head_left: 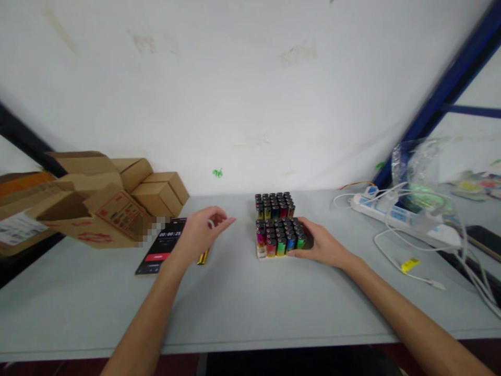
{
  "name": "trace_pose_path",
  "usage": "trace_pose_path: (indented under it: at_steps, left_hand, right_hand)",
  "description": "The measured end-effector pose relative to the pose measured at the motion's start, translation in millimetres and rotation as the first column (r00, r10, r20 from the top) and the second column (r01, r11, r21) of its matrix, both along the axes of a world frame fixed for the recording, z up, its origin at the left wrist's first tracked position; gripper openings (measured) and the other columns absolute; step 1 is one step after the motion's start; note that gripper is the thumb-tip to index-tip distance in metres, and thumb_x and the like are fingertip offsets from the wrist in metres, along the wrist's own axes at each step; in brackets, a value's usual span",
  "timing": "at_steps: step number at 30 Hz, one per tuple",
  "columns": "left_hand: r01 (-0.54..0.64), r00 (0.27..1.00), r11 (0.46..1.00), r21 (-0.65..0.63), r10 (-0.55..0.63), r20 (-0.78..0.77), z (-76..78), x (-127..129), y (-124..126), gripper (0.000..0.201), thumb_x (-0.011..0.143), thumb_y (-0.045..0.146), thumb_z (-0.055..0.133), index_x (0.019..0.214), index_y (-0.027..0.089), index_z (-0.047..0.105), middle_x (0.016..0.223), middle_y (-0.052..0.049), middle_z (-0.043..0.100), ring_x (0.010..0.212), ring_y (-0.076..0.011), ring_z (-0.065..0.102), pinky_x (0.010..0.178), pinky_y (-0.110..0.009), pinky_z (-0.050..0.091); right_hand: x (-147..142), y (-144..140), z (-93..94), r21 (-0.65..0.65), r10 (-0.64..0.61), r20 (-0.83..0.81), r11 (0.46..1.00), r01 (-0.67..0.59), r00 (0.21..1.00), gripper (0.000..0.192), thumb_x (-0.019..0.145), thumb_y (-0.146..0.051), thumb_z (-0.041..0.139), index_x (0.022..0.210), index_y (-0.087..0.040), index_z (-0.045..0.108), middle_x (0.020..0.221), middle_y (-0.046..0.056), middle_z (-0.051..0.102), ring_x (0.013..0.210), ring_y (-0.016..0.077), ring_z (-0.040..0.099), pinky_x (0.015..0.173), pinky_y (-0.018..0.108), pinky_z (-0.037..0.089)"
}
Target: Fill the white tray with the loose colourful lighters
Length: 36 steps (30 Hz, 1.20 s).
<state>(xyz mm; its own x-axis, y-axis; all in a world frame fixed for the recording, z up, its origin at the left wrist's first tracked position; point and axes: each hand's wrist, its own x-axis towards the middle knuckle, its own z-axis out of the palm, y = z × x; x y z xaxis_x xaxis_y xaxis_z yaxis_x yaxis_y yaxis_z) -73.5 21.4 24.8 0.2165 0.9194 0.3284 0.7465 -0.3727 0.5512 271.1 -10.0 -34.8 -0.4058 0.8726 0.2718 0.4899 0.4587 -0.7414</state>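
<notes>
My right hand (323, 243) is wrapped round the right side of the nearer pale tray (276, 256), its thumb along the front. Rows of batteries (281, 245), black on top with pink, red, green and blue lower parts, stand upright in it. The front-left spot of this tray holds none. Directly behind is a second block of batteries (275, 203). My left hand (207, 230) hovers left of the trays, fingers bent and thumb stretched out, with nothing visible held. Under it, shiny gold batteries (202, 257) lie on the table, partly hidden by the hand.
A phone (156, 256) with a running timer lies beside my left forearm. Open and closed cardboard boxes (105, 209) are piled at the left. On the right are a white power strip (407, 222), tangled cables (391, 256), clear plastic wrapping (420, 162) and another dark phone (484, 240).
</notes>
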Motion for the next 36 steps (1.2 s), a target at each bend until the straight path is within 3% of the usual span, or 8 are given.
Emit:
trace_pose_path:
  at_steps: [4, 11, 16, 19, 22, 25, 31, 36]
  left_hand:
    - [-0.187, 0.928, 0.982, -0.026, 0.169, -0.332, -1.2, -38, 13, 0.042, 0.084, 0.059, 0.065, 0.066, 0.022, 0.062, 0.067, -0.006, 0.066, 0.064, -0.0235, 0.060, 0.065, -0.033, 0.041]
    - [-0.217, 0.866, 0.942, -0.255, 0.065, -0.496, -19.3, -50, 12, 0.044, 0.080, 0.062, 0.066, 0.059, 0.024, 0.062, 0.063, -0.009, 0.067, 0.060, -0.0259, 0.060, 0.060, -0.033, 0.035]
    - [0.006, 0.959, 0.980, -0.197, -0.061, -0.276, -15.2, -30, 10, 0.034, 0.083, 0.051, 0.066, 0.066, 0.023, 0.055, 0.062, -0.003, 0.064, 0.058, -0.0201, 0.056, 0.059, -0.031, 0.036]
    - [0.110, 0.994, 0.965, -0.237, -0.108, 0.021, -8.3, -3, 2, 0.033, 0.091, 0.052, 0.061, 0.079, 0.023, 0.053, 0.062, 0.002, 0.061, 0.056, -0.0163, 0.057, 0.056, -0.027, 0.040]
    - [0.228, 0.894, 0.939, -0.258, -0.097, 0.437, -6.9, 24, -10, 0.032, 0.095, 0.054, 0.061, 0.095, 0.024, 0.050, 0.066, 0.007, 0.055, 0.048, -0.0119, 0.055, 0.046, -0.023, 0.039]
    - [0.312, 0.769, 0.914, -0.261, -0.081, 0.634, -10.3, 40, -18, 0.037, 0.092, 0.054, 0.069, 0.101, 0.024, 0.050, 0.068, 0.010, 0.050, 0.040, -0.0055, 0.037, 0.039, -0.019, 0.026]
    - [0.536, 0.608, 0.799, -0.273, -0.141, 0.781, -13.2, 47, -21, 0.045, 0.099, 0.064, 0.054, 0.099, 0.019, 0.057, 0.064, 0.007, 0.042, 0.054, -0.0083, 0.035, 0.052, -0.024, 0.033]
    - [0.479, 0.658, 0.838, -0.262, -0.145, 0.739, -15.7, 49, -22, 0.038, 0.093, 0.057, 0.066, 0.097, 0.022, 0.051, 0.071, 0.006, 0.049, 0.055, -0.0096, 0.045, 0.050, -0.024, 0.035]
  right_hand:
    - [0, 0, 0.2, -0.003, -0.002, -0.005, 1.000, 0.001, 1.000, 0.078, 0.077, -0.055, 0.087, 0.138, -0.019, 0.053, 0.119, 0.011, 0.074, 0.104, 0.0318, 0.071, 0.088, 0.044, 0.060]
    - [1, 1, -0.7, 0.005, 0.000, 0.013, 1.000, 0.000, 1.000, 0.077, 0.078, -0.055, 0.087, 0.137, -0.019, 0.053, 0.115, 0.010, 0.074, 0.098, 0.0296, 0.070, 0.084, 0.042, 0.059]
    - [1, 1, -1.5, 0.006, -0.001, 0.018, 1.000, 0.001, 1.000, 0.077, 0.078, -0.056, 0.086, 0.137, -0.020, 0.053, 0.114, 0.010, 0.074, 0.096, 0.0290, 0.070, 0.083, 0.041, 0.059]
    - [1, 2, -2.0, 0.010, 0.002, 0.020, 1.000, -0.003, 1.000, 0.076, 0.078, -0.056, 0.086, 0.137, -0.019, 0.054, 0.113, 0.009, 0.074, 0.096, 0.0289, 0.070, 0.082, 0.041, 0.059]
    - [1, 2, -1.5, 0.014, -0.001, 0.029, 1.000, 0.000, 1.000, 0.075, 0.078, -0.056, 0.086, 0.136, -0.019, 0.054, 0.113, 0.010, 0.074, 0.095, 0.0288, 0.069, 0.080, 0.040, 0.058]
    - [0, 1, -0.5, 0.014, -0.003, 0.030, 1.000, 0.003, 1.000, 0.075, 0.078, -0.057, 0.086, 0.135, -0.019, 0.054, 0.111, 0.009, 0.074, 0.095, 0.0288, 0.069, 0.078, 0.039, 0.058]
    - [-1, 0, 2.5, 0.007, 0.006, 0.024, 1.000, -0.006, 1.000, 0.076, 0.078, -0.057, 0.086, 0.136, -0.019, 0.054, 0.110, 0.009, 0.073, 0.089, 0.0270, 0.068, 0.076, 0.039, 0.058]
    - [0, 0, 3.1, -0.007, 0.002, 0.007, 1.000, -0.002, 1.000, 0.077, 0.078, -0.056, 0.086, 0.137, -0.019, 0.054, 0.116, 0.011, 0.074, 0.097, 0.0299, 0.070, 0.081, 0.040, 0.059]
